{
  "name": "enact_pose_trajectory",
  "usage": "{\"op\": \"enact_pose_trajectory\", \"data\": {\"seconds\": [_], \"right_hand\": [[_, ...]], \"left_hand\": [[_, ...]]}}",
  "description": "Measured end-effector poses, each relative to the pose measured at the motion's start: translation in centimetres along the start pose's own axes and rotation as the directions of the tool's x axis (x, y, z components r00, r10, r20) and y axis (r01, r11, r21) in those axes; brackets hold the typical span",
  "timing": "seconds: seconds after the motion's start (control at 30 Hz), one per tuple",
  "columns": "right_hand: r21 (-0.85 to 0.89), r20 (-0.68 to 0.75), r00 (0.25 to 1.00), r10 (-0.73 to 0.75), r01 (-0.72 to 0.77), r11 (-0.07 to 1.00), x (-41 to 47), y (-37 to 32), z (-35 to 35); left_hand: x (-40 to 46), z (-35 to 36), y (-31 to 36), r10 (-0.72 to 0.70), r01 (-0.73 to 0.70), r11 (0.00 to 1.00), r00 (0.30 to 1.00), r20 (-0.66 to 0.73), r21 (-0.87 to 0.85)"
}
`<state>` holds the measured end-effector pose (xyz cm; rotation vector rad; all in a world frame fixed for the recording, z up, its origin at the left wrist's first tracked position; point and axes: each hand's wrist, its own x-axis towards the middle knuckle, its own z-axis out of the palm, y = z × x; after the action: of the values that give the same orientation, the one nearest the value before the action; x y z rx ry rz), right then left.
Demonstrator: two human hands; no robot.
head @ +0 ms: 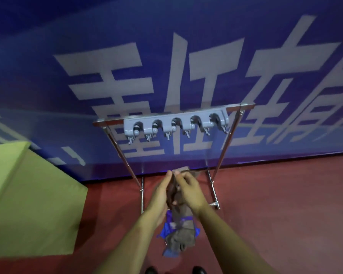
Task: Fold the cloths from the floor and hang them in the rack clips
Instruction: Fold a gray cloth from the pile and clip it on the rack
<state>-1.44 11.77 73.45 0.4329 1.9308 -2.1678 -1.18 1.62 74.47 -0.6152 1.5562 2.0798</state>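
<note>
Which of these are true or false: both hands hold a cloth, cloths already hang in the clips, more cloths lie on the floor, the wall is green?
1. Both hands hold a brown cloth. True: the left hand and right hand pinch it.
2. Cloths hang in the rack clips. False: none hangs there.
3. More cloths lie on the floor. True.
4. The wall is green. False: it is blue.

You face the rack (174,123) standing on the floor (275,204) against the far wall (186,36), its clips (175,125) in a row along the top bar, with your hands (178,190) holding a cloth (176,194) near its base, more cloths (180,238) heaped below, and a board (28,194) at your left.
</note>
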Motion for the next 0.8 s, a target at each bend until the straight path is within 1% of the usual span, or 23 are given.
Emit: {"op": "enact_pose_trajectory", "data": {"seconds": [0.07, 0.1, 0.17, 0.2, 0.27, 0.33, 0.4, 0.5, 0.6, 0.67, 0.73, 0.8], "right_hand": [[0.061, 0.059, 0.996, 0.060, -0.064, 0.996, -1.3, -1.3, 0.9], [0.053, 0.076, 0.995, 0.066, -0.070, 0.996, -1.6, -1.7, 1.1], [0.024, 0.099, 0.995, -0.001, -0.002, 1.000, -1.9, -2.3, 1.2], [-0.003, 0.106, 0.993, -0.043, 0.044, 0.999, -2.0, -2.6, 1.1], [-0.127, 0.121, 0.987, -0.102, 0.118, 0.985, -2.0, -3.5, 0.4], [-0.221, 0.147, 0.980, -0.135, 0.166, 0.961, -1.9, -4.4, -0.1], [-0.253, 0.168, 0.975, -0.145, 0.185, 0.950, -1.9, -4.5, -0.3], [-0.255, 0.179, 0.974, -0.138, 0.182, 0.950, -2.1, -4.2, 0.2], [-0.204, 0.189, 0.970, -0.153, 0.191, 0.960, -2.3, -4.2, 1.0], [-0.187, 0.183, 0.968, -0.170, 0.204, 0.961, -2.3, -4.3, 1.1], [-0.157, 0.162, 0.971, -0.176, 0.202, 0.967, -2.2, -4.5, 0.8], [-0.081, 0.131, 0.982, -0.134, 0.145, 0.986, -2.0, -4.7, 0.1]], "left_hand": [[-1.1, 0.4, 1.1, 0.063, -0.062, 0.997, 0.997, -0.033, 0.038], [-1.5, 0.2, 1.6, 0.093, -0.091, 0.994, 0.995, -0.045, 0.053], [-1.9, -0.5, 2.4, 0.146, -0.136, 0.979, 0.988, -0.057, 0.151], [-1.9, -1.1, 2.8, 0.176, -0.159, 0.961, 0.983, -0.055, 0.228], [-2.0, -2.3, 3.5, 0.226, -0.194, 0.920, 0.973, -0.057, 0.340], [-2.4, -2.9, 4.5, 0.240, -0.197, 0.906, 0.968, -0.072, 0.375], [-3.1, -3.1, 5.7, 0.252, -0.201, 0.896, 0.965, -0.079, 0.397], [-4.4, -2.7, 7.3, 0.236, -0.208, 0.892, 0.971, -0.021, 0.402], [-5.2, -2.4, 8.5, 0.247, -0.229, 0.881, 0.969, 0.011, 0.414], [-5.4, -2.5, 9.0, 0.277, -0.259, 0.841, 0.960, 0.034, 0.474], [-5.2, -3.0, 9.4, 0.320, -0.313, 0.758, 0.943, 0.093, 0.572], [-5.1, -3.5, 9.9, 0.363, -0.375, 0.676, 0.919, 0.155, 0.635]]}}
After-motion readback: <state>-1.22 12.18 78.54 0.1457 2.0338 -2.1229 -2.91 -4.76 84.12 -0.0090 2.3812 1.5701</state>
